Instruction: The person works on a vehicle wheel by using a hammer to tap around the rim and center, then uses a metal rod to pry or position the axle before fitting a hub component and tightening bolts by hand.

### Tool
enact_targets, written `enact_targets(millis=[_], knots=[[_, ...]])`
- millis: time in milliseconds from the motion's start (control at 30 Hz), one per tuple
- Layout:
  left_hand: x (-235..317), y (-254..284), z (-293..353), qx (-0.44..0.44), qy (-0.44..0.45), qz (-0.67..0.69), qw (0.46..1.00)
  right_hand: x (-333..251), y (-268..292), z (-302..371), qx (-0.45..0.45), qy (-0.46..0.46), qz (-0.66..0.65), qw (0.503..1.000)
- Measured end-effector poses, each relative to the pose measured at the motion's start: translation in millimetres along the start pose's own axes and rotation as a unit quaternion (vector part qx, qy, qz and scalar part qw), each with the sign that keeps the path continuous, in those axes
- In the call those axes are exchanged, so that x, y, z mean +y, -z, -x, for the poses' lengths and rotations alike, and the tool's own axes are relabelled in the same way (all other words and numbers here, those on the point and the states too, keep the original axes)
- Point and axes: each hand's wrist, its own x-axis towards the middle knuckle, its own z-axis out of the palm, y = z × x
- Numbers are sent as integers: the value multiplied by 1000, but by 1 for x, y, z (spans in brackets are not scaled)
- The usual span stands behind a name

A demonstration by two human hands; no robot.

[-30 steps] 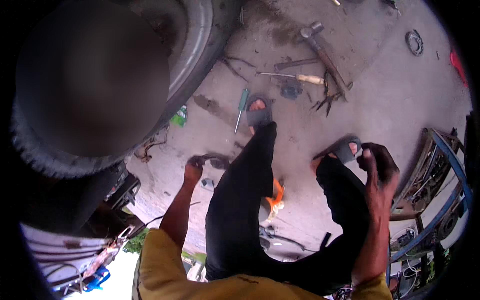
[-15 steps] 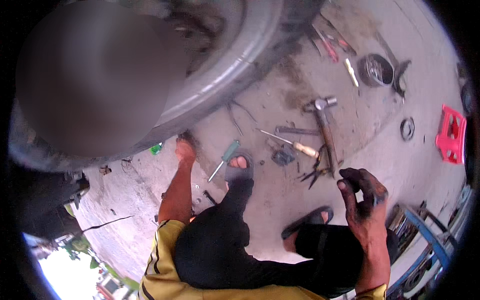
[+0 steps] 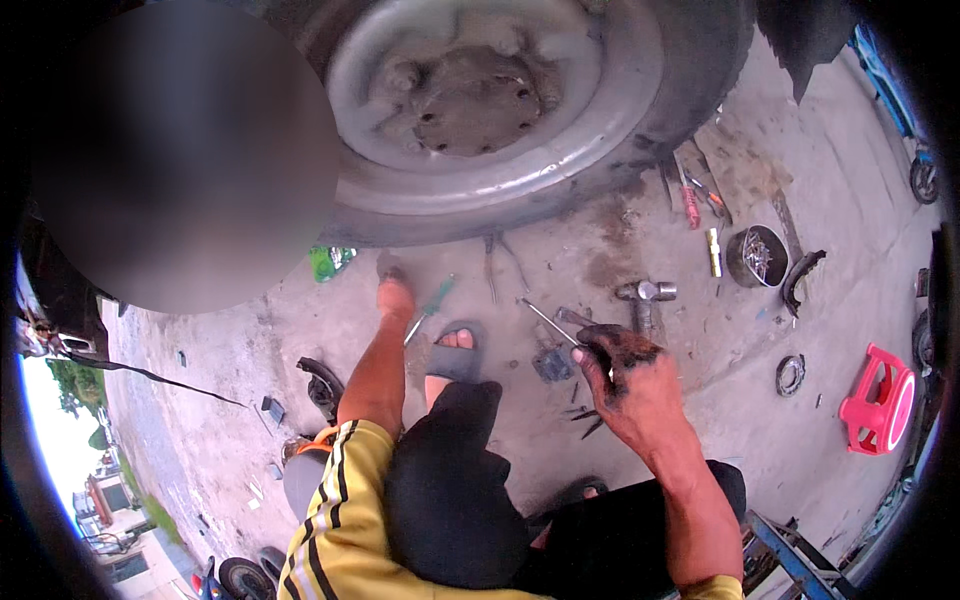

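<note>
My right hand (image 3: 632,378), its fingers blackened with grime, is closed at the handle end of a screwdriver (image 3: 548,320). The thin metal shaft shows from between thumb and fingers; the handle is hidden under the hand. Beside it lie a dark lump (image 3: 552,365) and a hammer (image 3: 652,292), its handle partly covered by my hand. My left hand (image 3: 396,292) reaches down by the lower edge of a large wheel (image 3: 545,185), its fingers dark and indistinct. A green-handled screwdriver (image 3: 430,308) lies on the floor just right of it.
A bowl of small metal parts (image 3: 758,256), a curved dark part (image 3: 802,282) and a metal ring (image 3: 790,375) lie to the right. Farther right stands a red plastic stool (image 3: 880,400). Green packaging (image 3: 330,262) is left of my left hand. A blurred round patch hides the upper left.
My right hand has moved left and slightly up to the screwdriver, covering its handle. The view has shifted, showing more of the wheel. My left hand stays low by the wheel.
</note>
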Motion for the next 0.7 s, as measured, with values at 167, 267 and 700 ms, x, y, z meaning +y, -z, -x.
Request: enact_targets(millis=[167, 267, 700], knots=[[-28, -8, 4, 23, 42, 87, 995, 0, 2, -10, -18, -22, -37, 999], [-18, 21, 13, 36, 65, 170, 983, 2, -7, -18, 4, 5, -35, 999], [-1, -9, 6, -9, -115, -154, 981, 15, -21, -23, -46, -7, -26, 999]])
